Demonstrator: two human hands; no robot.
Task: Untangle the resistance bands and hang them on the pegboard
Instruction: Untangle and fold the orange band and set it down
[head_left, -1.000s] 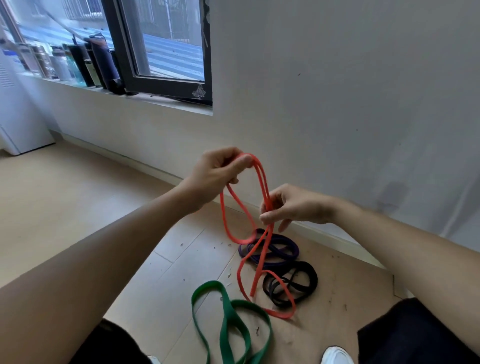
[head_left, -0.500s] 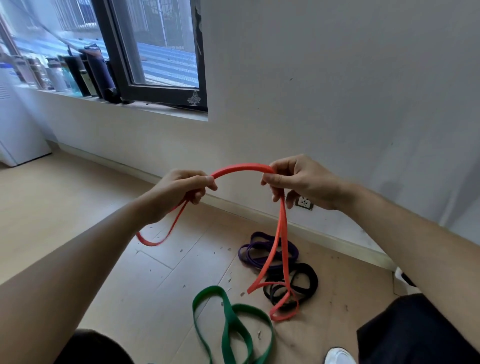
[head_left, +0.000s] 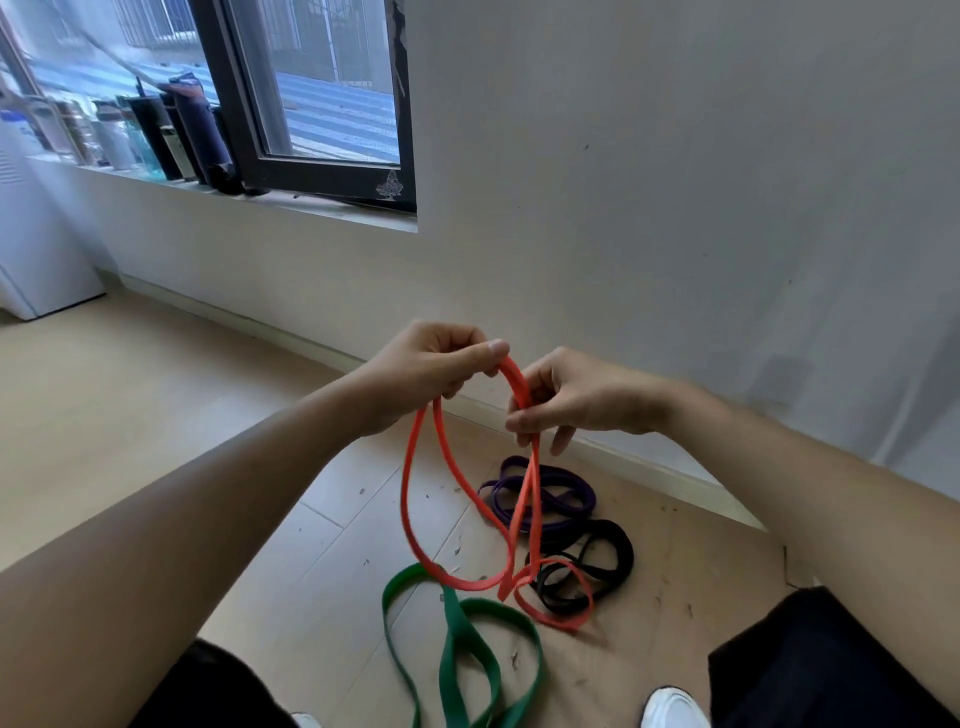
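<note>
Both hands hold an orange resistance band (head_left: 410, 499) up in front of me. My left hand (head_left: 431, 369) grips its top bend, and my right hand (head_left: 566, 397) pinches two strands of it just to the right. The band's loops hang down to the floor, crossing over themselves near the bottom. On the floor below lie a green band (head_left: 457, 639) nearest me, a black band (head_left: 608, 561) and a purple band (head_left: 561, 493) by the wall. No pegboard is in view.
A pale wall (head_left: 675, 208) with a skirting board runs close behind the bands. The dark-framed window (head_left: 322, 104) at upper left has several bottles on its sill. A white appliance (head_left: 36, 260) stands at far left. My white shoe (head_left: 672, 709) shows at the bottom.
My hands have come back close together, folding the orange band's top into a tight bend. The loop that hung out to the left now hangs straight down.
</note>
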